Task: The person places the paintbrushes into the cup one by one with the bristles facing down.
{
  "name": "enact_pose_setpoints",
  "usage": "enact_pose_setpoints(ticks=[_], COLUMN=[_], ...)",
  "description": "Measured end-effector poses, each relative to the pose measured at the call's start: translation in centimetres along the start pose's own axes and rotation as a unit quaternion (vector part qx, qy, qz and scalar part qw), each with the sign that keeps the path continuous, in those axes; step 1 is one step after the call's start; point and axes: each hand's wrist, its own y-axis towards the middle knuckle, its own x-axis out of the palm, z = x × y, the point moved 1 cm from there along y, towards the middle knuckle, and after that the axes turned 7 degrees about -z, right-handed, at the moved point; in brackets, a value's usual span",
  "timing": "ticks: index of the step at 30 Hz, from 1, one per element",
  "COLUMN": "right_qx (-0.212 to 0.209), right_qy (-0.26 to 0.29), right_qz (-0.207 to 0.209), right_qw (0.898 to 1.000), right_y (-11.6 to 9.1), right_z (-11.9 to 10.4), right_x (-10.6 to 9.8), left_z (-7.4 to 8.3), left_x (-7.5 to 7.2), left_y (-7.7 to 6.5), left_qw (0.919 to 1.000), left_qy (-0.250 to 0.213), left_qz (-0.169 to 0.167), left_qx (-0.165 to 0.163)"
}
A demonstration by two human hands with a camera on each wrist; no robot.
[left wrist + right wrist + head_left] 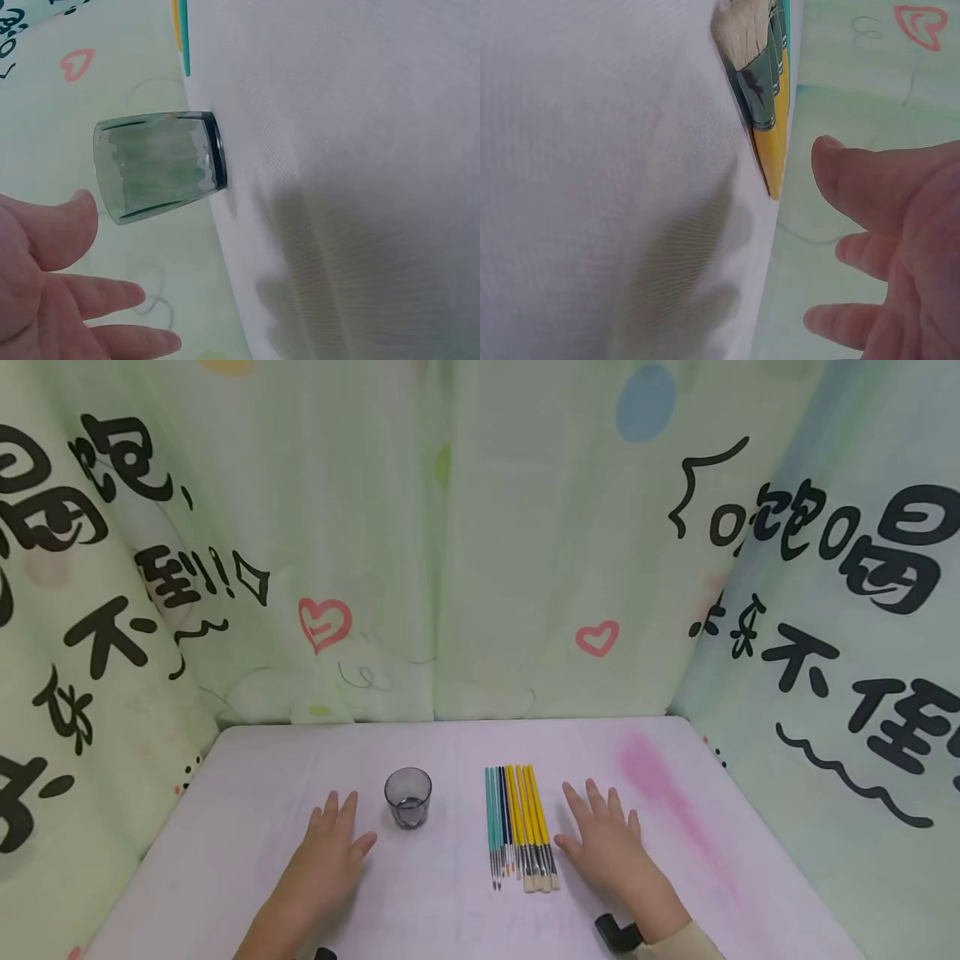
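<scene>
A smoky clear glass (408, 797) stands upright on the pale tabletop, and the left wrist view shows the same glass (157, 166) from the side. To its left is my left hand (330, 856), fingers spread, holding nothing and apart from the glass. Right of the glass lies a row of paintbrushes (517, 818), bristles toward me, with teal, dark blue and yellow handles. My right hand (609, 847) is just right of the row, its fingers extended and holding nothing. In the right wrist view, the nearest yellow-handled brush (759, 97) sits apart from the thumb.
The table (420, 910) is covered in pale pinkish-white cloth with a brighter pink streak (667, 793) at right. Printed curtains (480, 568) hang behind the table's far edge and along both sides. A black object (617, 933) shows at the right wrist.
</scene>
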Motion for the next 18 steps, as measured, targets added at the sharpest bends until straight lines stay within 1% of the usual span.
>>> enact_pose_setpoints(ticks=[4, 8, 11, 16, 18], right_qx=[-0.017, -0.044, -0.054, -0.046, -0.032], right_qy=[0.013, 0.026, 0.041, 0.081, 0.109], right_qz=[0.003, 0.021, 0.035, 0.054, 0.061], right_qw=[1.000, 0.998, 0.997, 0.994, 0.992], right_y=[0.2, 0.4, 0.5, 1.1, 1.4], right_z=[-0.1, -0.2, -0.3, -0.4, -0.3], right_x=[-0.3, -0.6, -0.8, -1.0, -0.9], left_z=[0.2, 0.5, 0.9, 1.5, 1.6], left_x=[-0.5, -0.9, -1.3, -2.0, -2.1], left_y=[0.3, 0.4, 0.5, 1.1, 1.4], left_qw=[0.9995, 0.9974, 0.9950, 0.9926, 0.9895], left_qy=[-0.031, -0.072, -0.099, -0.120, -0.142], left_qz=[-0.005, -0.005, -0.005, -0.003, -0.005], left_qx=[0.005, 0.012, 0.010, -0.016, -0.028])
